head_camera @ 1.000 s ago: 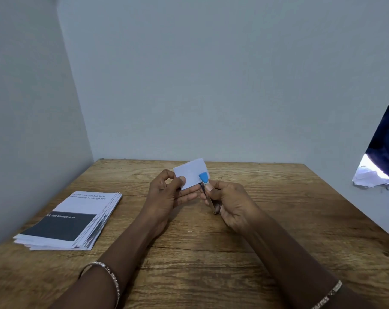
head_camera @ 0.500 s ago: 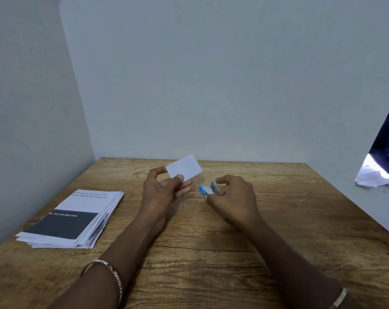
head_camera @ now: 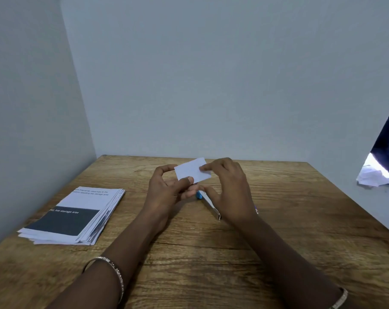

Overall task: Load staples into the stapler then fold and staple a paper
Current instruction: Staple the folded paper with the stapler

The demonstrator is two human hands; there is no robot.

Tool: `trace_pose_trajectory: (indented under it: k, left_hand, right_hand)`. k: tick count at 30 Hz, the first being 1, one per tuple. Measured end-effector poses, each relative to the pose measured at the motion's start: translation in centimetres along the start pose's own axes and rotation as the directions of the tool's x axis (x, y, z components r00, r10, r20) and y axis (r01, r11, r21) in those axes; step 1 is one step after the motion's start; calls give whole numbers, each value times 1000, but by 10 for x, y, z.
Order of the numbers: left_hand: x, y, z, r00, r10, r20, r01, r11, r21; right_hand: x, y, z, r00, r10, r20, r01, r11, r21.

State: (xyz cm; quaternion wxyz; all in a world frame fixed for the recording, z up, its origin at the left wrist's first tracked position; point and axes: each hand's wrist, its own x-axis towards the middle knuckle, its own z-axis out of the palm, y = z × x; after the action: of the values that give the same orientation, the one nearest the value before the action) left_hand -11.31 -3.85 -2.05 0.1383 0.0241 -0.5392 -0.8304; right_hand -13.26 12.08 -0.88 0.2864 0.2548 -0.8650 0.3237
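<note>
holding the folded paper (head_camera: pixel 192 171) above the table (head_camera: pixel 278 219) is the present condition. the left hand (head_camera: pixel 166 192) pinches the sheet's lower left corner between thumb (head_camera: pixel 187 180) and fingers, with the sheet raised and tilted. the right hand (head_camera: pixel 230 190) is released: its index fingertip (head_camera: pixel 202 168) touches the paper's right edge, and its thumb is spread below the sheet, gripping nothing. the stapler (head_camera: pixel 209 205) lies flat on the table under both hands, blue end toward the left hand. as far as the view shows, neither hand touches it.

step in hand, as a judgement: the fold is made and the sheet is being squared or inspected. whether a staple already sits in it, or whether the stapler is loaded, cannot be told.

next move, as a judgement: if the sheet is unstapled, the right hand must lower, take the stapler, and bring its mouth over the folded edge while the left hand holds the layers aligned. if it is stapled, the paper can be set aside.

a stack of printed sheets (head_camera: pixel 77 215) lies well apart to the left.
</note>
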Motion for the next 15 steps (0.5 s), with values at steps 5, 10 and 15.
trace_pose_trajectory:
  k: [5,10,15]
  left_hand:
    - [-1,0,0,996,-4,90,1,999,32]
    - [-2,3,1,993,57,106,-67,994,91]
    - [-3,4,-1,977,178,117,-211,887,411]
  right_hand:
    - [-3,0,2,996,-55,-72,59,997,51]
    - [0,0,-2,995,-16,-97,28,991,130]
    - [3,0,-5,995,93,-40,-79,964,254]
